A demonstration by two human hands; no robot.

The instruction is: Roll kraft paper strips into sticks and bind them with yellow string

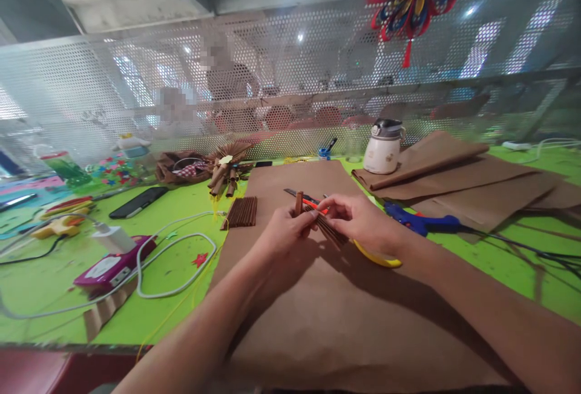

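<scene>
Both hands meet over a large sheet of brown kraft paper [327, 315] on a green table. My left hand [284, 233] is closed, pinching the end of a pleated brown paper strip [327, 229], with a short rolled brown paper tube [298, 201] sticking up by its fingers. My right hand [361, 221] is closed on the other part of the same pleated strip. Under the hands lie a pair of yellow-handled scissors [379, 259] and an orange-tipped tool [311, 202]. A second pleated brown piece [242, 212] lies to the left on the sheet's edge.
A blue glue gun [420, 221] and its cable lie right of my hands. Folded brown sheets [458, 179] and a white kettle-like jug [382, 147] stand behind. On the left are a phone [138, 201], a pink box with a white cable [111, 264], a bundle of paper rolls [223, 173]. A perforated screen [290, 79] closes the back.
</scene>
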